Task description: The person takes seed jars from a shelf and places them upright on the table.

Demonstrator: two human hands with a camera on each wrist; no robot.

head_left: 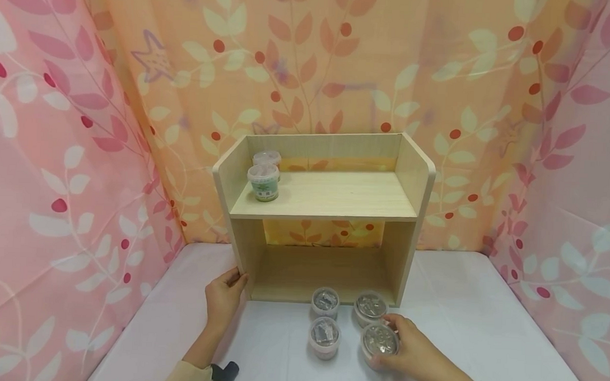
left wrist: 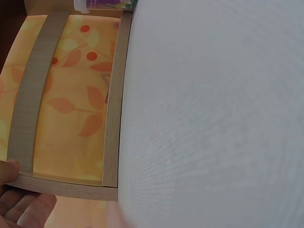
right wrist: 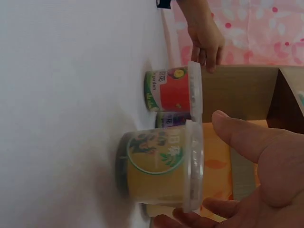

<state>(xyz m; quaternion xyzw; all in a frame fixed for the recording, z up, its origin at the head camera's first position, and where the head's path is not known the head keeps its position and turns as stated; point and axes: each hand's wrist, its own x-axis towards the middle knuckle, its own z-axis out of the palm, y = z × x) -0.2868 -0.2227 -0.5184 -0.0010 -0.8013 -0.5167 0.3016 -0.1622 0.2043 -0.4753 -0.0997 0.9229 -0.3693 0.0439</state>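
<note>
A two-tier light wooden shelf (head_left: 325, 194) stands on the white cloth. My left hand (head_left: 224, 297) holds the front edge of its left side panel, thumb and fingers on opposite faces in the left wrist view. By the shelf's front right are several lidded plastic tubs. My right hand (head_left: 415, 351) is spread around the nearest right tub (head_left: 379, 341). In the right wrist view this yellowish tub (right wrist: 156, 166) stands upright, with the thumb apart from its lid. Behind it is another tub (head_left: 370, 308). To the left stand a front tub (head_left: 324, 337) and a back tub (head_left: 325, 302).
On the upper tier's left end, a green-labelled tub (head_left: 264, 183) stands before another tub (head_left: 267, 156). Floral curtains (head_left: 59, 148) enclose the table (head_left: 458, 285) at the back and sides. A dark strap (head_left: 225, 373) shows by the left sleeve.
</note>
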